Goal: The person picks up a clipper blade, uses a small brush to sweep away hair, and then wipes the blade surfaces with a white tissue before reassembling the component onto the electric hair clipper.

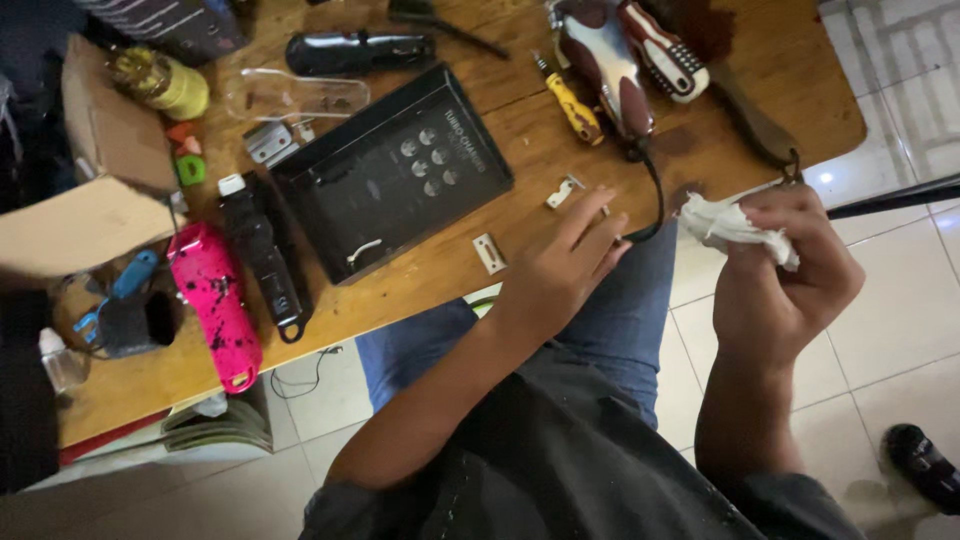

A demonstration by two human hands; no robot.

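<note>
My left hand [560, 272] reaches over the edge of the wooden table [560, 150], fingers spread, tips close to a small metal bracket [564, 191] and a small flat metal plate [489, 253]. It holds nothing that I can see. My right hand [785, 275] is off the table's end, above the tiled floor, closed around a crumpled white tissue [735, 228]. A maroon and silver hair clipper [605, 60] lies just beyond, its black cord [655, 195] running down past my left fingers. A yellow-handled screwdriver [572, 103] lies beside it.
A black flat box [395, 170] sits mid-table. Left of it lie a black clipper [265, 255], a pink spattered clipper [215, 305], a clear guard [295, 95], another black clipper [355, 52] and a yellow spool [165, 85]. A brush [665, 50] lies far right. A dark shoe [925, 465] rests on the floor.
</note>
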